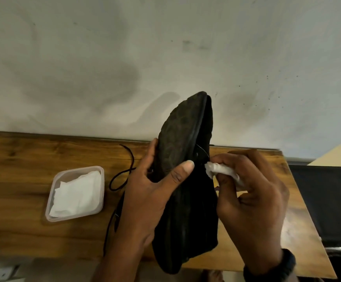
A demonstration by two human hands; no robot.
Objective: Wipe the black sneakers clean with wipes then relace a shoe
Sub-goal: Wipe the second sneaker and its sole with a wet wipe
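A black sneaker point(188, 139) is held up over the wooden table point(19, 180), toe pointing away, its sole turned to the left. My left hand point(151, 192) grips it round the sole, thumb across the front. My right hand point(253, 200) pinches a crumpled white wipe point(222, 171) and presses it against the sneaker's right side near the sole edge. A loose black lace point(123, 176) lies on the table behind my left hand.
A clear plastic tub point(76, 194) holding white wipes sits on the table to the left. A stained pale wall point(165, 58) rises behind the table. The table's right edge drops off beside a dark surface point(328, 200).
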